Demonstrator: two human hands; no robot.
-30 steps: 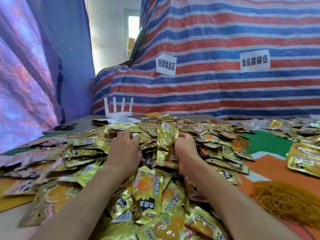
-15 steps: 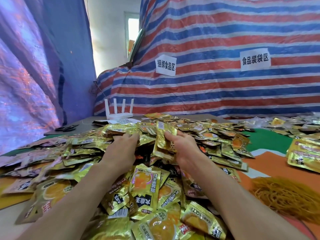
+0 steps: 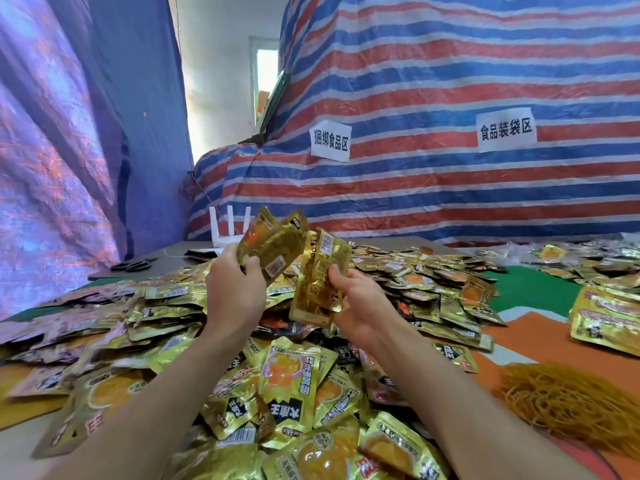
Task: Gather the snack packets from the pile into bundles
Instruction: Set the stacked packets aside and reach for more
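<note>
Head view: 2 hands are raised above the pile point(image 3: 294, 379) of gold snack packets spread over the table point(image 3: 173, 259). The left hand point(image 3: 235, 292) has its fingers point(image 3: 251, 266) clenched round a tilted clutch of packets point(image 3: 273, 242). The right hand point(image 3: 362, 304) pinches an upright stack point(image 3: 317, 282) just beside it. Rubber bands point(image 3: 568, 410) lie at the right.

Packets point(image 3: 273, 242) in the left grip point(image 3: 235, 292) are shiny gold; the pile point(image 3: 287, 386) below seems printed orange and black. Beyond it, the tarp point(image 3: 450, 81) is striped red, blue, white.
</note>
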